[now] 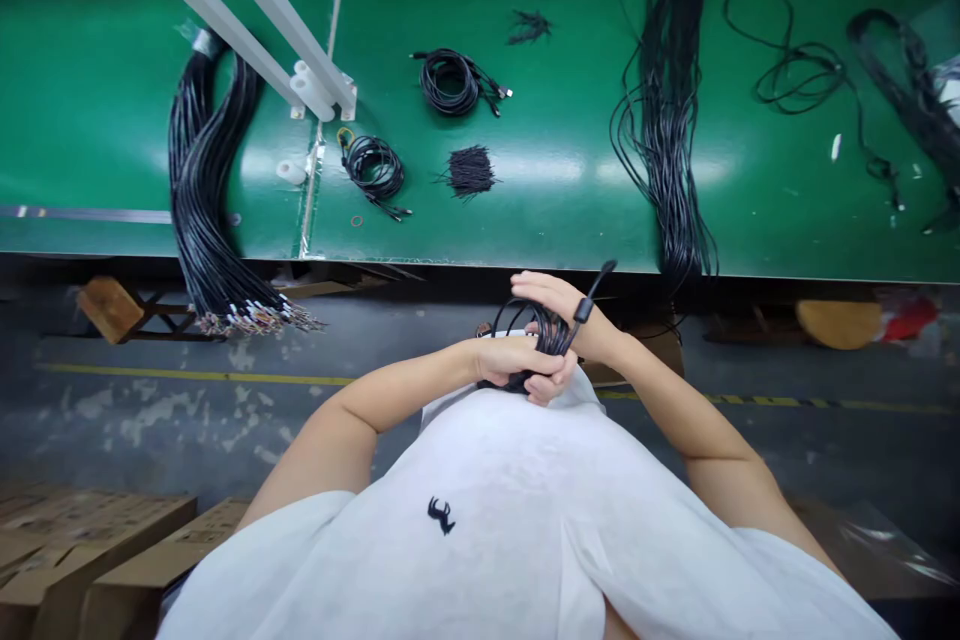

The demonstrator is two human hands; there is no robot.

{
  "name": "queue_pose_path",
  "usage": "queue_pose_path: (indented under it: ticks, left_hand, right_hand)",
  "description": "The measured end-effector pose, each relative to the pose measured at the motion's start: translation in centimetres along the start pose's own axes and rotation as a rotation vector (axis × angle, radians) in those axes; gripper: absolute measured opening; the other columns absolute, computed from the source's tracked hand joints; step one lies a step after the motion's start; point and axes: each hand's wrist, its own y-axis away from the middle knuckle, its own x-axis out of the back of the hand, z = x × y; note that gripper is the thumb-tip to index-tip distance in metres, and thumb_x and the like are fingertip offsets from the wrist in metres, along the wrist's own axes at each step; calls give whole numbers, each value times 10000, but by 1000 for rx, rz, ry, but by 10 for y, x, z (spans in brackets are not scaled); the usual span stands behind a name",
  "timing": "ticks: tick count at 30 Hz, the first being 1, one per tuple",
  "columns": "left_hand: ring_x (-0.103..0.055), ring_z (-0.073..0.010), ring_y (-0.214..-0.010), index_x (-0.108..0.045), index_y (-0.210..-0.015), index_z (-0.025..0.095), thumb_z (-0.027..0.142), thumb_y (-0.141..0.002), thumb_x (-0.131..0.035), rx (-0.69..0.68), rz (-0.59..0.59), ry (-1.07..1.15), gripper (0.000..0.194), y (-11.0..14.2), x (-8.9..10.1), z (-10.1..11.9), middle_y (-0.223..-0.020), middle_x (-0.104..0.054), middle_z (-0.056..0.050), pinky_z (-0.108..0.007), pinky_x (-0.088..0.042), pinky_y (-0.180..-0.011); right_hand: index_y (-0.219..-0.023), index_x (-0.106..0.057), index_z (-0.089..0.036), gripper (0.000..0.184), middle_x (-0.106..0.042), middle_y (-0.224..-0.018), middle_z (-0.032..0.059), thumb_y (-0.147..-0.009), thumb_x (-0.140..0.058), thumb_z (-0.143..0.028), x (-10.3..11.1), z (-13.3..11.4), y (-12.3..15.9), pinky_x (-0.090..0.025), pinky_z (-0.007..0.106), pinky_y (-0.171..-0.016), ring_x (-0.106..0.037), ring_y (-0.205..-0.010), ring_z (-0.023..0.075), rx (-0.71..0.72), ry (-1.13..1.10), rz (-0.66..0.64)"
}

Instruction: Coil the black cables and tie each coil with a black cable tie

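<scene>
A coiled black cable (551,328) is held in front of my shirt, just off the table's near edge. My left hand (521,360) wraps round the lower part of the coil, thumb and fingers closed on it. On the coil's far right side is my right hand (570,305), its fingers stretched out over the top of the loops; part of its palm and thumb is hidden. A cable end with a black cylindrical bead (583,310) sticks up across my right hand, its tip pointing away from me.
On the green table (555,210) lie two coiled cables (448,85), a pile of short black ties (471,171) and a smaller tie pile (529,26). Long cable bundles (675,120) hang at right and left (206,180). White posts (262,10) rise at left. Cardboard boxes (97,550) stand behind.
</scene>
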Motion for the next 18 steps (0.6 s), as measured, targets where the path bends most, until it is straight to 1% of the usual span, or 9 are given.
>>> queue_pose_path:
  ticks: [2,3,4,7,9,11,13,15,18]
  left_hand:
    - [-295,-83,-428,-527,-655,181,607,-706,-756,29,-19,-49,486,4,-5,7,-474,-352,58,-238,-291,-416]
    - [-283,-73,-423,-512,-649,180,602,-714,-752,13,42,-94,490,9,-6,12,-472,-342,66,-227,-272,-409]
    - [-281,-64,-422,-505,-657,178,576,-727,-755,-31,163,-152,475,17,-6,17,-478,-343,71,-214,-258,-408]
    - [-285,-37,-422,-527,-734,162,477,-761,-765,-295,688,-311,395,42,3,29,-502,-366,87,-180,-241,-416]
    - [-259,-22,-406,-543,-773,155,491,-750,-773,-481,896,-305,408,52,15,28,-497,-353,104,-169,-223,-405]
    - [-229,-14,-389,-539,-769,156,536,-731,-774,-648,966,-224,448,55,27,22,-481,-316,120,-165,-205,-391]
    - [-237,-16,-387,-530,-768,164,545,-736,-769,-811,1017,-115,451,53,37,13,-484,-308,121,-161,-213,-389]
    - [-263,-21,-395,-528,-780,168,523,-790,-735,-920,1065,16,410,53,45,8,-500,-321,114,-157,-248,-402]
    - [-340,-37,-435,-547,-790,158,511,-892,-623,-908,1023,202,375,66,50,7,-530,-364,89,-173,-385,-492]
  right_hand:
    - [-980,-699,-243,225,-725,-976,54,-924,-544,-397,7,-1,-17,-362,472,-1131,-654,-1036,207,99,-122,-86]
    - [-913,-702,-238,215,-722,-892,38,-915,-558,-398,8,0,-21,-396,455,-1093,-665,-932,192,69,-178,-78]
    - [-872,-697,-230,206,-711,-833,30,-898,-580,-397,6,3,-23,-442,432,-1030,-657,-848,179,-18,-243,-25]
    - [-792,-637,-206,216,-629,-697,-3,-815,-676,-418,-18,15,-21,-511,339,-789,-595,-690,145,-400,-558,287]
    - [-759,-555,-211,304,-510,-613,-56,-765,-728,-460,-47,20,-25,-508,300,-706,-519,-593,107,-575,-863,476]
    - [-745,-472,-221,400,-380,-577,-92,-749,-745,-513,-76,19,-36,-505,267,-651,-408,-515,73,-676,-1136,574]
    - [-726,-413,-225,454,-272,-557,-109,-767,-730,-548,-97,14,-51,-467,220,-562,-284,-463,55,-754,-1304,598]
    - [-710,-391,-222,468,-198,-536,-117,-799,-704,-558,-106,10,-66,-368,180,-451,-188,-438,49,-819,-1374,591]
    - [-711,-392,-220,473,-147,-524,-123,-793,-715,-555,-101,9,-80,-221,174,-371,-125,-427,47,-818,-1335,621]
